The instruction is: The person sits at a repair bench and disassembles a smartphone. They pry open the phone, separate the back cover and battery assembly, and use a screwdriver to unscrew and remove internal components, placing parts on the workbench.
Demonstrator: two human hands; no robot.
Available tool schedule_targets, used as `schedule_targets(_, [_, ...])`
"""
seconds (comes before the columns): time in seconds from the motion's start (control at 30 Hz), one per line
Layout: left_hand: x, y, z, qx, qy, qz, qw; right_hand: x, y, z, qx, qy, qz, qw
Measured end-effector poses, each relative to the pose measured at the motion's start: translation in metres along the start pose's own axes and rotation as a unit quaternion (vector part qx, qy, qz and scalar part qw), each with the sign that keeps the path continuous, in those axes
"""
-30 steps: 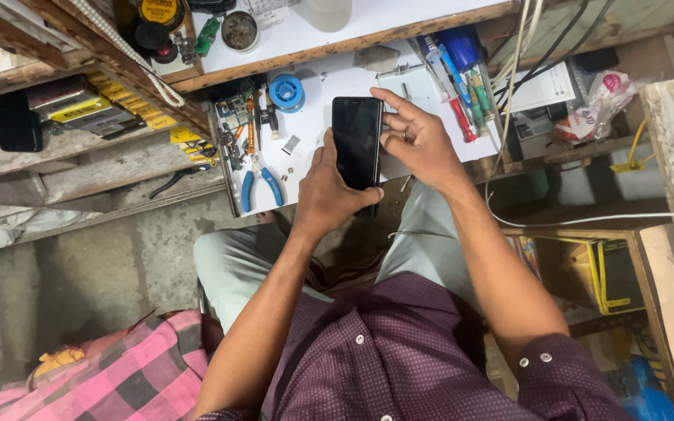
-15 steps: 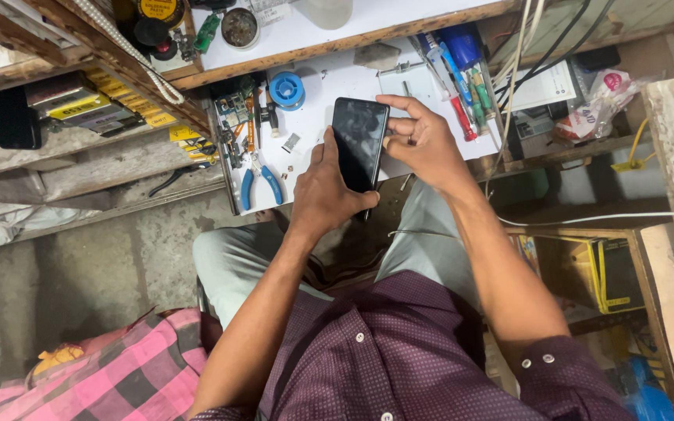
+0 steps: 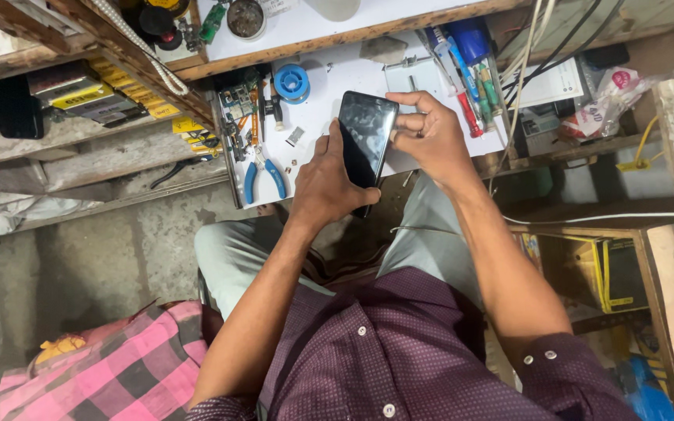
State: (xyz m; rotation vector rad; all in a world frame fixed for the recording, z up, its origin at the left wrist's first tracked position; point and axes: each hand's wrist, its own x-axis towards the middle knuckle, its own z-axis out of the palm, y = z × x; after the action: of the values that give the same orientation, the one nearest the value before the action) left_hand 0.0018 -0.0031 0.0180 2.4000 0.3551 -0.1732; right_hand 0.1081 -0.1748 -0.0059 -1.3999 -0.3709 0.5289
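Note:
I hold a black smartphone (image 3: 366, 140) with a dark screen over the near edge of a white work surface (image 3: 329, 117). My left hand (image 3: 325, 183) grips its lower part from the left, thumb on the screen's edge. My right hand (image 3: 424, 139) grasps the phone's upper right edge with bent fingers. The phone leans slightly to the right.
On the white surface lie blue-handled pliers (image 3: 263, 173), a blue solder spool (image 3: 292, 82), a small circuit board (image 3: 237, 105) and pens and tubes (image 3: 473, 74) at the right. A wooden shelf (image 3: 337, 31) runs above. Cables (image 3: 532, 54) hang right. A pink checked cloth (image 3: 111, 366) lies lower left.
The phone has tilted a little to the right. My right hand's fingers have curled in closer on its upper right edge; my left hand keeps its grip.

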Motion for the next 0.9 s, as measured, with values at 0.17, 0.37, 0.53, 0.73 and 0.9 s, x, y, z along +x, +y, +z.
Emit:
schedule_targets(0.17, [0.002, -0.001, 0.0, 0.004, -0.007, -0.003, 1.0, 0.004, 0.004, -0.003, -0.002, 0.009, 0.001, 1.0])
schedule_targets(0.37, [0.007, -0.008, 0.0, -0.014, -0.012, 0.006, 1.0, 0.011, 0.006, -0.009, -0.029, -0.014, -0.014, 0.999])
schedule_targets(0.53, [0.012, -0.011, -0.004, -0.018, -0.03, 0.0, 0.999, 0.024, 0.003, -0.019, 0.006, -0.058, 0.017, 0.998])
schedule_targets(0.73, [0.011, -0.008, -0.011, 0.005, -0.031, 0.002, 0.999, 0.031, 0.004, -0.027, -0.007, -0.066, 0.01, 0.998])
schedule_targets(0.9, [0.01, -0.014, -0.005, 0.017, -0.038, -0.013, 0.999, 0.03, 0.002, -0.031, -0.007, -0.053, 0.041, 0.998])
